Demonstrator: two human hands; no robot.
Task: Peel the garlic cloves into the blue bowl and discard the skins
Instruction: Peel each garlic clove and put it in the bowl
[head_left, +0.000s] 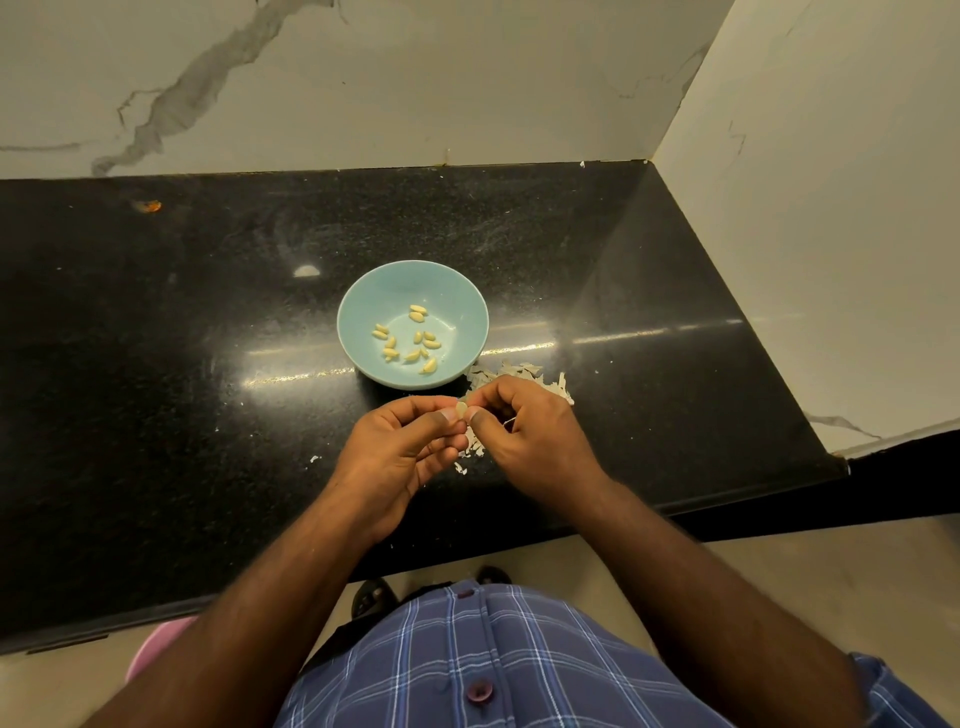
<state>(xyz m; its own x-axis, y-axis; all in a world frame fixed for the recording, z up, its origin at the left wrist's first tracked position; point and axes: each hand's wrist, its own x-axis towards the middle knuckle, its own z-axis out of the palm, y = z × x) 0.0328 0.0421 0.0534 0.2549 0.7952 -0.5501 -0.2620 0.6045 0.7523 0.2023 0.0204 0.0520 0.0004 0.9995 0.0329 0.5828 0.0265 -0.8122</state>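
Both hands were held close together above the black worktop, and a single garlic clove was pinched between them. The left hand was closed on the clove with thumb and forefinger, while the right hand was pressed against it from the other side with its own fingertips. Just beyond the hands the blue bowl was placed on the worktop, and about a dozen peeled cloves were scattered inside it. A heap of torn white skins was spread on the worktop under and behind the right hand, touching the bowl's near side. A few small flakes were seen left of the hands.
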